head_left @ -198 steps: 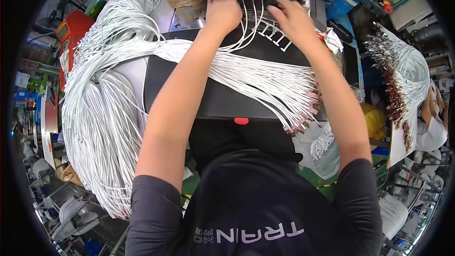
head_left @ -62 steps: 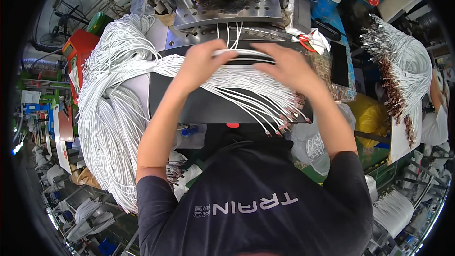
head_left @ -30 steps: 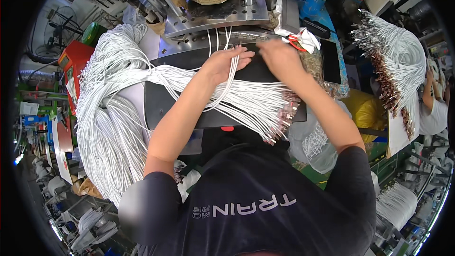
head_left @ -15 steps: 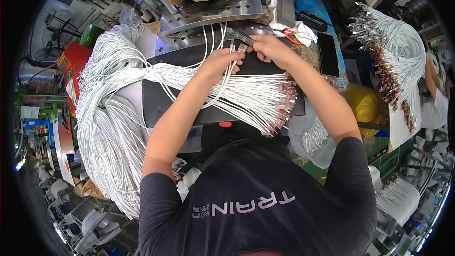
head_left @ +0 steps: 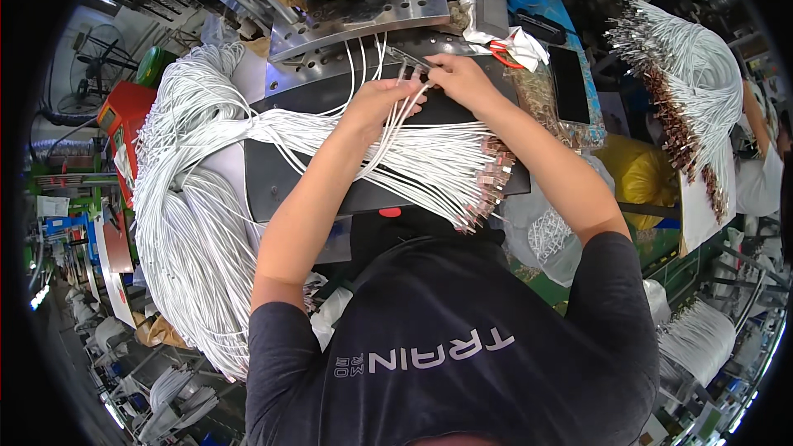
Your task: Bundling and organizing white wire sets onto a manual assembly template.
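My left hand point(head_left: 382, 104) is closed round a few white cables point(head_left: 382, 157) above the black work mat. Their ends come up between its fingers, by a small clear connector piece point(head_left: 405, 72). Just to the right, my right hand point(head_left: 462, 83) is closed in a pinch at the cable ends; its fingertips hide what lies between them. A thin metal strip point(head_left: 406, 56) reaches the right fingertips from the upper left. Below both hands lies a fanned bundle of white cables point(head_left: 413, 149), its brownish connector ends point(head_left: 494, 182) pointing right.
A metal press point(head_left: 363, 29) stands at the back, with several cables running to its base. Thick white cable coils point(head_left: 190, 264) fill the left side. Red-handled scissors point(head_left: 502, 54), a white cloth point(head_left: 527, 48) and a black phone point(head_left: 568, 84) lie at the right. Another cable bundle hangs farther right.
Both hands have shifted slightly left and up, and the cables in the left hand are more spread. The clear connector piece now shows above the left fingers. My view has moved slightly.
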`<state>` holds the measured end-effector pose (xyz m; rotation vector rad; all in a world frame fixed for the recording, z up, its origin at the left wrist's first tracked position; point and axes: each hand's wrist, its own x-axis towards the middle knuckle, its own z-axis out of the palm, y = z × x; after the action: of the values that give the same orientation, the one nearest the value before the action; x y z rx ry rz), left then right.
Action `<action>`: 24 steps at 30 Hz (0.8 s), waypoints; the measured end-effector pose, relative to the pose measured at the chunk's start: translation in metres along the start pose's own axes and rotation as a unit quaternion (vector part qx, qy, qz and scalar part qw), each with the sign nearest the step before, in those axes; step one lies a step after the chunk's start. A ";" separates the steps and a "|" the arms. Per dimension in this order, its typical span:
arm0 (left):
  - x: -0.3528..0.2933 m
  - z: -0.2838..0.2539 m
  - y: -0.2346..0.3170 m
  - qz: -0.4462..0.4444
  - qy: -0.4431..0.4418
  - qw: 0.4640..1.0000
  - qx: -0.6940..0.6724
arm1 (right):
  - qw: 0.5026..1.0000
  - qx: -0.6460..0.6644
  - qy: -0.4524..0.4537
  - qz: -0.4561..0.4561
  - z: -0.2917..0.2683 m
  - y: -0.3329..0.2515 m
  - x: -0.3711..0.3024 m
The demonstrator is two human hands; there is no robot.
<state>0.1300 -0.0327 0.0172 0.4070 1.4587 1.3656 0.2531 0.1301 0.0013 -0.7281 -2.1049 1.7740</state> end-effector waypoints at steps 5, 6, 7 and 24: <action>0.001 -0.014 0.005 -0.025 -0.045 0.998 0.031 | 0.993 0.056 -0.075 0.078 -0.021 0.000 0.005; 0.002 -0.014 0.005 -0.021 -0.046 0.998 0.028 | 0.990 0.065 -0.093 0.084 -0.021 0.003 0.006; 0.002 -0.014 0.006 -0.026 -0.054 0.997 0.039 | 0.990 0.064 -0.092 0.084 -0.020 0.005 0.007; -0.008 -0.021 0.024 -0.064 -0.009 0.993 0.095 | 0.989 0.026 -0.134 0.063 -0.031 -0.018 -0.012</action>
<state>0.1063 -0.0433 0.0371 0.4377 1.5797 1.1226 0.2760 0.1475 0.0260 -0.6519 -2.2108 2.0896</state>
